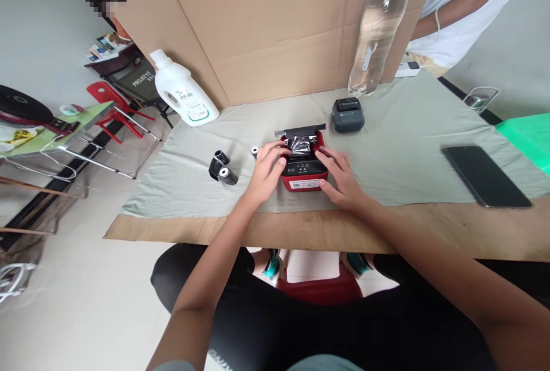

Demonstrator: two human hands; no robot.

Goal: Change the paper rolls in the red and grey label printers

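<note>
The wooden surface point(275, 228) carries a grey-green cloth point(399, 170). All positions below are relative to the red-and-black device point(307, 168), which rests on this cloth near the front edge. A cardboard panel point(275, 33) stands upright behind the device. A clear bottle point(380, 27) stands behind and to the right of the device, in front of the panel; a white jug point(183, 93) is behind and to the left. A dark phone point(487, 176) lies flat, well to the right of the device.

The device lies between the two hands, its lid point(301, 130) raised at the rear. Left grip point(264, 173): thumb and fingers moderately spread, fingertips touching the left rim, thumb at the front-left edge. Right grip point(344, 182): thumb and fingers widely spread, fingers at the right rim, thumb at the front face. Neither grip is closed around the device; contact pressure cannot be determined.

A dark compact unit point(348, 116) sits behind and to the right of the device. A black-wrapped roll point(299, 146) occupies the open compartment. A dark roll with a pale core point(227, 176) lies to the left of the device.
</note>
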